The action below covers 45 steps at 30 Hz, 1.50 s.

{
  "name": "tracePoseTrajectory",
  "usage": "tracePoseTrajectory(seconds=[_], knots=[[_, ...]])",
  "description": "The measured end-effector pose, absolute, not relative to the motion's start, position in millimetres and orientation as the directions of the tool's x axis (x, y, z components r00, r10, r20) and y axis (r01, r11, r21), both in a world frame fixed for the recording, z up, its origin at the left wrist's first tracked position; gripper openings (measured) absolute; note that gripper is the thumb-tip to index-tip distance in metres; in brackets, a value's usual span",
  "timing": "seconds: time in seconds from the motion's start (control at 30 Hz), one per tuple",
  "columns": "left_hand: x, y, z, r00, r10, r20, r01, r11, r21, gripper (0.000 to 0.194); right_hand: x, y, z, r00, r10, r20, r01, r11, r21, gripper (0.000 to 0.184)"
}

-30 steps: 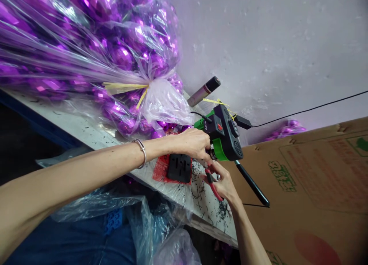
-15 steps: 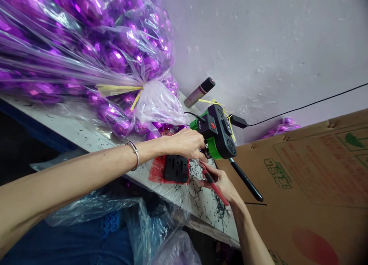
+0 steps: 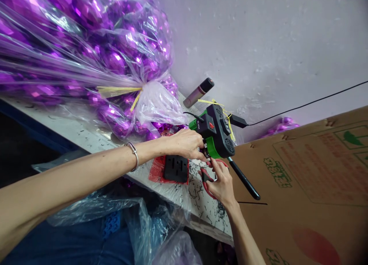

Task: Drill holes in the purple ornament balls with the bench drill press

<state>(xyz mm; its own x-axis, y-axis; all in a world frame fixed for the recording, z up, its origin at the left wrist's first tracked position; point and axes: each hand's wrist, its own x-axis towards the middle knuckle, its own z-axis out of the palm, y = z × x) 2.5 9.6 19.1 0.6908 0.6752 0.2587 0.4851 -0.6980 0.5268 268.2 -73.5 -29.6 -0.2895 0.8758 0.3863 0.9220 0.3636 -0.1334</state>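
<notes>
My left hand (image 3: 186, 143) reaches across the white bench (image 3: 86, 136), its fingertips pinched on something small at the front of a green and black power tool (image 3: 217, 130). What they pinch is too small to tell. Just below it, my right hand (image 3: 220, 184) grips red-handled pliers (image 3: 205, 178), whose tip points up toward the tool's front. A black handle (image 3: 244, 179) sticks out from under the tool. A silver bracelet (image 3: 132, 154) sits on my left wrist.
A large clear bag of shiny purple balls (image 3: 86, 54) tied with yellow string fills the bench's left. A black block on a red mat (image 3: 176, 168), a spray can (image 3: 199, 92), a black cable (image 3: 301, 106), and a brown cardboard box (image 3: 310, 180) at right surround the hands. Plastic bags lie below.
My right hand has risen closer to the tool's front and turned the pliers more upright. My left hand stays pinched at the tool.
</notes>
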Motion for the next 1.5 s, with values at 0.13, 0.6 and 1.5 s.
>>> tracePoseTrajectory(seconds=[0.13, 0.6, 1.5], knots=[[2, 9, 20, 0.686, 0.679, 0.263, 0.479, -0.693, 0.539, 0.033, 269, -72, -30, -0.302, 0.876, 0.377, 0.922, 0.369, -0.118, 0.062], [3, 11, 20, 0.695, 0.675, 0.246, 0.481, -0.692, 0.538, 0.037, 264, -64, -9, -0.153, 0.976, -0.152, 0.776, 0.023, -0.630, 0.083], [2, 6, 21, 0.687, 0.688, 0.235, 0.507, -0.685, 0.524, 0.035, 271, -74, -20, -0.320, 0.870, 0.375, 0.926, 0.370, -0.069, 0.060]])
